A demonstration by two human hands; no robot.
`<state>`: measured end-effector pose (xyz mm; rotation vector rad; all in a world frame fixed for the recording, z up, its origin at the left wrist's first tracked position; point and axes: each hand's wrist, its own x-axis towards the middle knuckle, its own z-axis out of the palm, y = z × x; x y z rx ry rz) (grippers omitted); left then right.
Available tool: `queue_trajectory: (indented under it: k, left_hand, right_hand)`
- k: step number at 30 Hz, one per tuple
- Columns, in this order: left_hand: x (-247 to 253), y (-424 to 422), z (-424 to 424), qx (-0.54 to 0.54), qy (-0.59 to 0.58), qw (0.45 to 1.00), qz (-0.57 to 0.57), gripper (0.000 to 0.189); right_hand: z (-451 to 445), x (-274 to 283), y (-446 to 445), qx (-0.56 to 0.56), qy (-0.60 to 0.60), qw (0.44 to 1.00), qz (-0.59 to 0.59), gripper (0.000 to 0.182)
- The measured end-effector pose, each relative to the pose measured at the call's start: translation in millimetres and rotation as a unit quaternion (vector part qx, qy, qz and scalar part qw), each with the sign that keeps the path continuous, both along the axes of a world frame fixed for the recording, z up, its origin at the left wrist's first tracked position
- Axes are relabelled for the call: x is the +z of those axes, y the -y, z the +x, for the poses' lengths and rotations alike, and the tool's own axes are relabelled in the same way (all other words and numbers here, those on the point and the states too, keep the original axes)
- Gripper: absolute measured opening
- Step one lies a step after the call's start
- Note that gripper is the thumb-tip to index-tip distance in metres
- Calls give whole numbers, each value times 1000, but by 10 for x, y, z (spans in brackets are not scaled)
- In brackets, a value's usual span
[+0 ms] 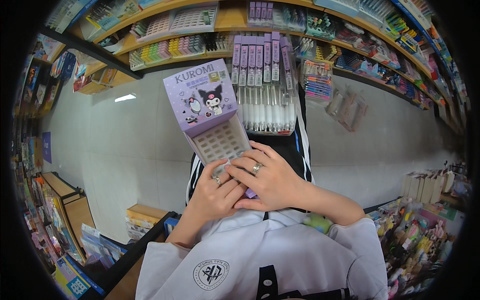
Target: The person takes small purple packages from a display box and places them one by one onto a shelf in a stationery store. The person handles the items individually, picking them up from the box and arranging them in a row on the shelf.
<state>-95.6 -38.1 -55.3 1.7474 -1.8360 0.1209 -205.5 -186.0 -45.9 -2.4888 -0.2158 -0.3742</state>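
An opened purple cardboard display box [200,99] with a cartoon character on its raised lid lies across the lap. Inside sits a pale insert [221,140] with rows of small slots, many of them vacant. Over the near end of this insert, my left hand [217,193] has its fingers bent, and my right hand [268,176] reaches in from the other side. Their fingertips meet there and cover whatever lies beneath. A bit of purple [250,193] shows between the hands. Both hands wear rings.
Beyond the knees, a clear tray of white pens [268,116] has slim purple packs [258,62] standing behind it. Stocked wooden shelves [230,18] curve across the front. A clear plastic holder [347,108] is on the tiled floor [150,123]. Plush toys [416,232] crowd the right.
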Motion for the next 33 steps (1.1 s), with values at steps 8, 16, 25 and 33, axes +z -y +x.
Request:
queue_trajectory:
  k: [8, 16, 25, 33]
  left_hand:
    - [-41, -44, 42, 0, -74, 997, -34, 20]
    - [-18, -133, 74, -6, -414, 903, -118, 14]
    - [107, -45, 66, 59, -499, 861, -78, 24]
    - [232, 25, 112, -47, -116, 980, 154, 27]
  right_hand:
    - [59, 30, 11, 12, -5, 1000, 17, 61]
    - [65, 42, -27, 25, -7, 1000, 8, 53]
    - [9, -25, 48, -18, 50, 972, 228, 20]
    - [2, 412, 571, -174, -40, 840, 513, 34]
